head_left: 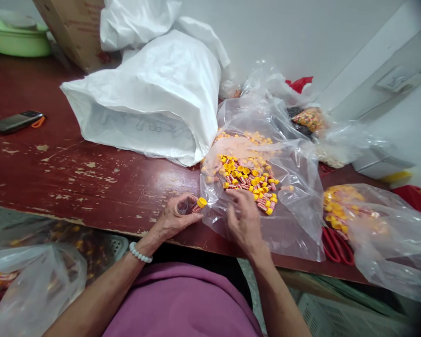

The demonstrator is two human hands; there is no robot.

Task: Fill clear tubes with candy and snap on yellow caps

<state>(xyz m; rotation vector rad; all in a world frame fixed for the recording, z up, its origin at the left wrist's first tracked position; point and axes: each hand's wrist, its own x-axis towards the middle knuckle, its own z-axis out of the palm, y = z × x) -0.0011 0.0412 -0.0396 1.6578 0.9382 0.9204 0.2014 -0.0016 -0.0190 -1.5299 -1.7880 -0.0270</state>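
Note:
Near the table's front edge, my left hand [173, 217] is closed around a small clear plastic cup [182, 207] and a little red-patterned tube with a yellow cap [199, 204]. A second clear rim seems to show between the fingers. My right hand [244, 222] is at the near edge of a loose pile of the same yellow-capped tubes [254, 180]. Its fingers are curled, and what they hold, if anything, is hidden. The pile lies on and partly under a clear plastic bag [298, 187] spread on the table.
A large white sack [161, 89] lies with its mouth towards me on the worn red table [56, 173]. Right are another bag of yellow-capped pieces [382, 229] and red-handled scissors [333, 245]. A phone [16, 122], green basin [17, 40] and carton [68, 28] stand left.

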